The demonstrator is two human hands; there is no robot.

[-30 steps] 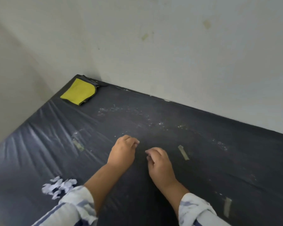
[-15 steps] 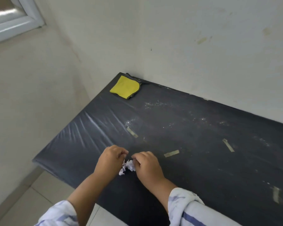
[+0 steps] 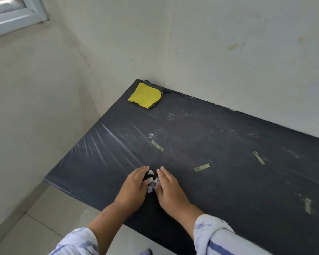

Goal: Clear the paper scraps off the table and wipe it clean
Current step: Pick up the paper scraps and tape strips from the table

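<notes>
A small heap of white paper scraps [image 3: 151, 182] lies on the black table [image 3: 228, 181] close to its near left edge. My left hand [image 3: 133, 188] lies flat on the table just left of the heap, fingers straight and touching it. My right hand [image 3: 170, 190] lies flat on the right side in the same way, so the scraps sit between the two palms. A folded yellow cloth [image 3: 145, 95] rests at the table's far left corner, well away from both hands.
Several strips of tape [image 3: 201, 167] stick to the tabletop, and pale dust specks [image 3: 175, 115] spread across its far half. Walls close off the back and the left; a window frame [image 3: 17, 15] shows at top left. Tiled floor [image 3: 26, 227] lies below the near edge.
Both hands have uncurled from loose fists to flat palms either side of the scraps. More of the scrap heap shows between them. The view has tilted up and left.
</notes>
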